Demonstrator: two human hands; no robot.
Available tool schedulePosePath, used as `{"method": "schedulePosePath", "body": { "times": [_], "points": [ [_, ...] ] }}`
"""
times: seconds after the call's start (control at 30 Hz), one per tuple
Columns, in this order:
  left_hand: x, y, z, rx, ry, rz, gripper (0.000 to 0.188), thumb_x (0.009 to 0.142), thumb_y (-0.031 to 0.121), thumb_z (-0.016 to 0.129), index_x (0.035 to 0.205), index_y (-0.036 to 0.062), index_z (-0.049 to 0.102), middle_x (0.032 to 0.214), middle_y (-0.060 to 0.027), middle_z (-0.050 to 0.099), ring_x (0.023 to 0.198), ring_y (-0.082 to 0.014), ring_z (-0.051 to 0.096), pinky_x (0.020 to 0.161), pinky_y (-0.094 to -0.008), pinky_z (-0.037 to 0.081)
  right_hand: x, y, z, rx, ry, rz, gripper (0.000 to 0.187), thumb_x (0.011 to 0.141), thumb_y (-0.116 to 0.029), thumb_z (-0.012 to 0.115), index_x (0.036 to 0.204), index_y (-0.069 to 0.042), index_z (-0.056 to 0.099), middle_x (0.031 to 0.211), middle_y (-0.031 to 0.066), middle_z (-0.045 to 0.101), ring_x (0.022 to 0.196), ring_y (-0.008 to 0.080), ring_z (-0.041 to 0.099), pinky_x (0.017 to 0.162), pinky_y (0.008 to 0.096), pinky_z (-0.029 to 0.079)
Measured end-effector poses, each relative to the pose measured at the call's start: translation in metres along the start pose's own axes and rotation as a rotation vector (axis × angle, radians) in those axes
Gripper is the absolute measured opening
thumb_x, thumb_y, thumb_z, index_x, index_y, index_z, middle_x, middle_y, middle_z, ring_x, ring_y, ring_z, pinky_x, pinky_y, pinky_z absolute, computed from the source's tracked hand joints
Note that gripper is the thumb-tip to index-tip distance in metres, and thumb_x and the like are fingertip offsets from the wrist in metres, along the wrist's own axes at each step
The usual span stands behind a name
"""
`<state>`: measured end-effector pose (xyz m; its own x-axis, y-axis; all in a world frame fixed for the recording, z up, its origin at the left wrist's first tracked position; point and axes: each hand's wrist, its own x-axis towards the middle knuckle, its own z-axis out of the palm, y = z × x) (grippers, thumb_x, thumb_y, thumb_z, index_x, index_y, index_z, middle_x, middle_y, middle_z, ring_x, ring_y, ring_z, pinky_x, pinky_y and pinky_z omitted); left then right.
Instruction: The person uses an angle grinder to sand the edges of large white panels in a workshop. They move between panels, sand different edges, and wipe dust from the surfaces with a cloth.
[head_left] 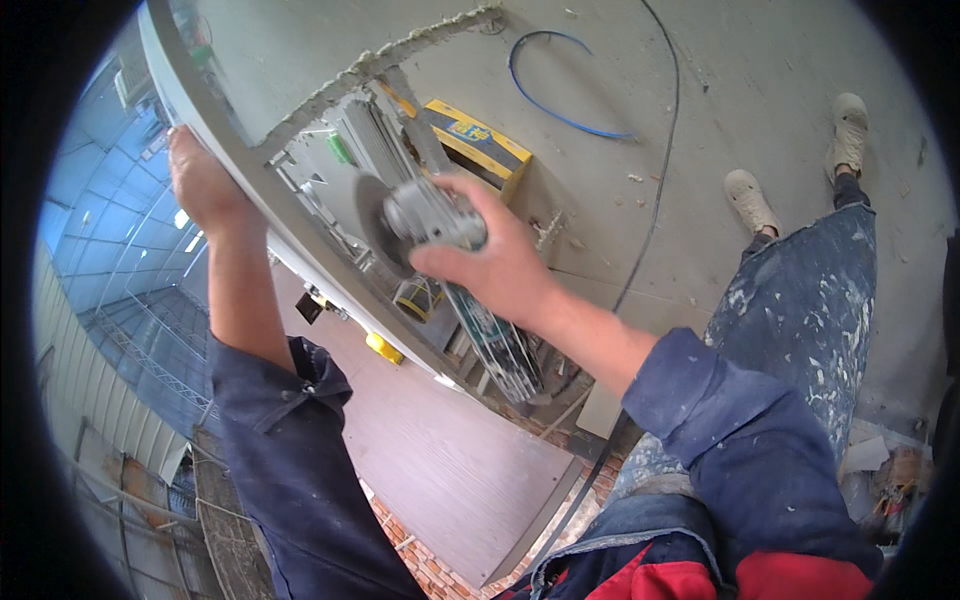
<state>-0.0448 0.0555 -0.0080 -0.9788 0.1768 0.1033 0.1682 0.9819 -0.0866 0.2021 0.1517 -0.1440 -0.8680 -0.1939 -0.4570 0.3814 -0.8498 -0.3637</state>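
My right hand (500,255) is closed round the front of an angle grinder. The grinder's grey metal head (435,215) points left, and its long dark green body (495,345) runs down below my wrist. A thin round disc (378,225) stands edge-up, left of the head, looking smeared. My left hand (207,185) grips the edge of a long white panel (290,235), which bends across the view. Its fingertips are partly hidden. The disc is close to the panel's right side; whether they touch I cannot tell.
Metal profiles (370,135) and a yellow box (480,140) lie beyond the grinder. A blue hose (540,100) and a dark cable (672,130) cross the grey floor. A yellow tool (383,348) rests on a pale board (440,440). My shoes (750,203) are at right.
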Motion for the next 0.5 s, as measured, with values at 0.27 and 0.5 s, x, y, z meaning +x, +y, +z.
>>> {"method": "schedulePosePath", "body": {
  "times": [0.27, 0.5],
  "points": [
    [-0.013, -0.002, -0.001, -0.490, 0.046, -0.200, 0.048, 0.114, 0.033, 0.035, 0.133, -0.0048, 0.057, 0.126, -0.0143, 0.063, 0.112, -0.0226, 0.061, 0.099, -0.0359, 0.048, 0.100, -0.082, 0.032, 0.266, -0.117, -0.157, 0.071, 0.083, -0.016, 0.081, 0.144, -0.005, 0.047, 0.119, 0.0056, 0.064, 0.099, 0.0102, 0.064, 0.086, 0.0272, 0.055],
    [-0.025, 0.004, -0.008, -0.634, -0.009, -0.258, 0.055, 0.113, 0.033, 0.033, 0.150, -0.0062, 0.040, 0.140, -0.0163, 0.055, 0.124, -0.0216, 0.057, 0.107, -0.0347, 0.045, 0.146, -0.143, 0.047, 0.389, -0.163, -0.253, 0.073, 0.082, -0.018, 0.081, 0.144, -0.002, 0.046, 0.107, 0.0074, 0.070, 0.091, 0.0118, 0.067, 0.081, 0.0279, 0.057]
  ]
}}
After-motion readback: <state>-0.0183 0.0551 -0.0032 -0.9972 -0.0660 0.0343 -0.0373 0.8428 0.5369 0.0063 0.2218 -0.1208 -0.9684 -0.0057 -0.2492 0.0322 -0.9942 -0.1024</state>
